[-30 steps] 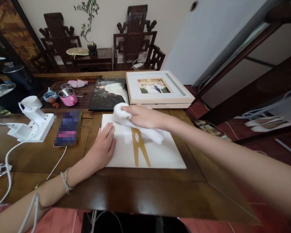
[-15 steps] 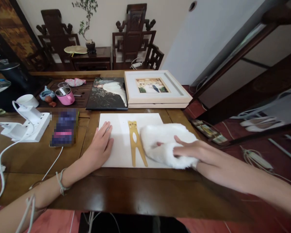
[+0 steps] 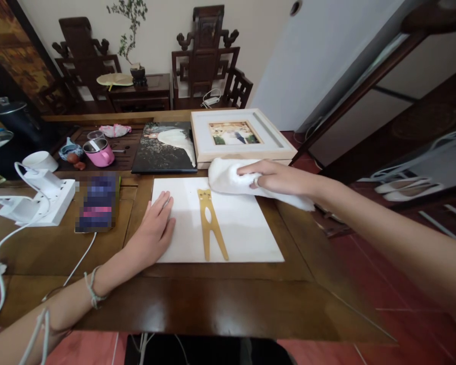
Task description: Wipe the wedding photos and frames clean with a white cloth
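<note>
My left hand (image 3: 155,228) lies flat on the left edge of a white board (image 3: 247,233), fingers stretched out. In the grip of my right hand (image 3: 269,177) is a fluffy white cloth (image 3: 224,175), bunched under the fingers. The cloth covers the board's far right corner and touches or nearly touches the light wooden picture frame (image 3: 247,154); its loose end trails right over the table. A flat gold cat-shaped piece (image 3: 206,233), with a face on top and two long legs, rests on the board between my hands.
Behind the board lies a dark picture panel (image 3: 148,157). To the left are a phone (image 3: 97,203) on a cable, a white power strip (image 3: 61,205) with plugs, and a pink mug (image 3: 101,153) on a tea tray (image 3: 129,137). The table (image 3: 213,299) ends at the right.
My right hand has carried the cloth away from me, from the board's near right part to its far right corner. My left hand stays on the board.
</note>
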The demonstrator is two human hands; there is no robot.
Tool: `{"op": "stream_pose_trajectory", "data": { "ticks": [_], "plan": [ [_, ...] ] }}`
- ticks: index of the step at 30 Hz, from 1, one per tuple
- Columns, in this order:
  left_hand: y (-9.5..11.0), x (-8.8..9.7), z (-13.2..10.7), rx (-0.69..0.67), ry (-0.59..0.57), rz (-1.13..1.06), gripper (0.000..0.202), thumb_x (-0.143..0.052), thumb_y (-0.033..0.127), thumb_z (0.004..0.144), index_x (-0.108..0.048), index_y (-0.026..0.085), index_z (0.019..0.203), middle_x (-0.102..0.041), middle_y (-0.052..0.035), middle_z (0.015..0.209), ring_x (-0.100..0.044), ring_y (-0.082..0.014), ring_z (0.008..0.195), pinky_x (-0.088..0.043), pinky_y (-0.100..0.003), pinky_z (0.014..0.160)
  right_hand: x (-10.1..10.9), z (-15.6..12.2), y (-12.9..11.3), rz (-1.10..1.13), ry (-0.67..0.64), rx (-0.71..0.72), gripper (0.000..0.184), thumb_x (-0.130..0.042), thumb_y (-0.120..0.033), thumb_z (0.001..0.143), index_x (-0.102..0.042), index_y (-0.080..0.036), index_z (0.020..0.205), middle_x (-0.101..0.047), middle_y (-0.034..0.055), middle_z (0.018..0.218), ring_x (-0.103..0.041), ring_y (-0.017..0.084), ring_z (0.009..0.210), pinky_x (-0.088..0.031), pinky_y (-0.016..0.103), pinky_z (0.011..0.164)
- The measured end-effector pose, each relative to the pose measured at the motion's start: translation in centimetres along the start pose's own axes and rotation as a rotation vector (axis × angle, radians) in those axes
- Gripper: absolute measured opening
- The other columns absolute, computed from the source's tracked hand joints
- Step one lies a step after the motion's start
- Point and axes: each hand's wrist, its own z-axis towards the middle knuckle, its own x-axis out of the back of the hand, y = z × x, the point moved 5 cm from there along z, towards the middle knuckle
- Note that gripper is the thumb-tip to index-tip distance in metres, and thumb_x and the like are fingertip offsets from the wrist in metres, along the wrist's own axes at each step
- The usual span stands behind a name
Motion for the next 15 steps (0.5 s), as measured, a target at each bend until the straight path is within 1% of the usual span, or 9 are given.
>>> {"op": "stream_pose_trajectory", "data": {
  "ticks": [2,5,9,12,14,15],
  "plan": [
    [0.0,0.0,0.0,-0.009,0.010,0.000,0.047,-0.032,0.026,0.098,-0.033,0.013,0.143,-0.029,-0.0185,0.154,-0.019,-0.0282,0.146,-0.014,-0.053,0.119,-0.1,0.2,-0.4,0.026,-0.024,-0.007,0.046,-0.045,-0.022,0.072,-0.068,-0.023,0.112,-0.067,0.0059,0.117,-0.059,0.032,0.112,-0.046,0.047,0.097],
    [0.0,0.0,0.0,-0.006,0.012,0.000,0.047,-0.032,0.027,0.098,-0.033,0.013,0.143,-0.030,-0.0185,0.154,-0.020,-0.0285,0.146,-0.015,-0.053,0.119,-0.6,-1.6,-1.1,0.048,-0.080,-0.017,0.048,-0.044,-0.022,0.070,-0.068,-0.023,0.112,-0.067,0.0058,0.116,-0.059,0.032,0.111,-0.046,0.048,0.097],
    [0.0,0.0,0.0,0.006,0.000,0.009,0.048,-0.030,0.026,0.098,-0.034,0.009,0.142,-0.028,-0.0202,0.155,-0.018,-0.0281,0.147,-0.013,-0.052,0.119,-1.5,-6.8,-2.6,0.074,-0.186,-0.063,0.049,-0.044,-0.022,0.071,-0.068,-0.027,0.113,-0.068,0.0069,0.108,-0.062,0.032,0.106,-0.049,0.049,0.093],
    [0.0,-0.1,-0.1,0.002,0.001,0.009,0.048,-0.031,0.026,0.098,-0.033,0.010,0.143,-0.028,-0.0198,0.155,-0.018,-0.0281,0.147,-0.013,-0.053,0.119,-2.0,-10.8,-4.6,0.120,-0.313,-0.071,0.045,-0.044,-0.016,0.069,-0.071,-0.030,0.102,-0.070,0.0067,0.099,-0.065,0.029,0.098,-0.053,0.043,0.086],
    [0.0,-0.1,-0.1,-0.001,0.008,0.007,0.047,-0.031,0.026,0.098,-0.033,0.012,0.143,-0.029,-0.0190,0.154,-0.018,-0.0285,0.146,-0.014,-0.054,0.119,-2.2,-12.5,-5.6,0.150,-0.372,-0.063,0.044,-0.045,-0.013,0.068,-0.072,-0.033,0.096,-0.071,0.0059,0.094,-0.066,0.028,0.091,-0.055,0.041,0.081],
    [0.0,-0.1,-0.1,-0.001,0.010,0.007,0.047,-0.031,0.026,0.098,-0.033,0.013,0.143,-0.029,-0.0189,0.154,-0.019,-0.0288,0.146,-0.014,-0.054,0.118,-2.3,-12.9,-5.9,0.160,-0.382,-0.061,0.044,-0.045,-0.013,0.067,-0.072,-0.035,0.095,-0.071,0.0055,0.093,-0.067,0.028,0.089,-0.056,0.040,0.080]
  ]
}}
